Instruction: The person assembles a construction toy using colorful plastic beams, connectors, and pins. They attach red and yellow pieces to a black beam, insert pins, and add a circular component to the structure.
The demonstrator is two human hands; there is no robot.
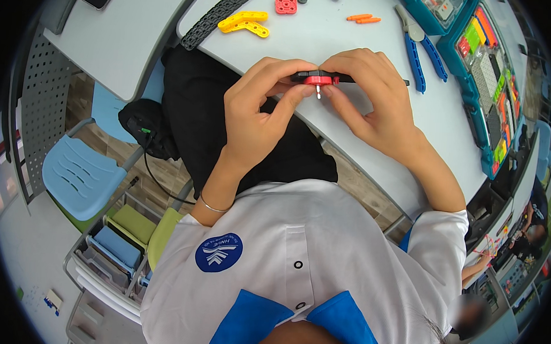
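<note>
Above the near edge of the white tabletop (452, 136), head view: two bare hands meet around one small build. Left hand (253, 112) pinches it at its left side between thumb and forefinger; right hand (377, 102) grips the right side, thumb below and fingers curled over the top. Both hands are engaged; neither is free.

Workpiece: a slim black bar (302, 76), running out to the right past the right hand, with a round red plastic piece (318, 80) against its near side. A short whitish shaft (318, 93) projects from the red piece toward the wearer. Whole build is held up off the surface.

Laid out beyond the hands: two bent yellow plastic beams with holes (245, 24), a dark grey linked track (224, 17), a square red perforated plate (286, 5), a few slim orange pegs (363, 19) and blue-handled pliers (414, 64). To the right, a teal plastic case (473, 116) of sorted parts.

Judgement: step looks like seating or aligning red piece and shaft on the bar. Next move probably calls for steady thumb pressure, bar braced from behind, shaft kept straight. Full seating: cannot tell, fingers cover the joint.
</note>
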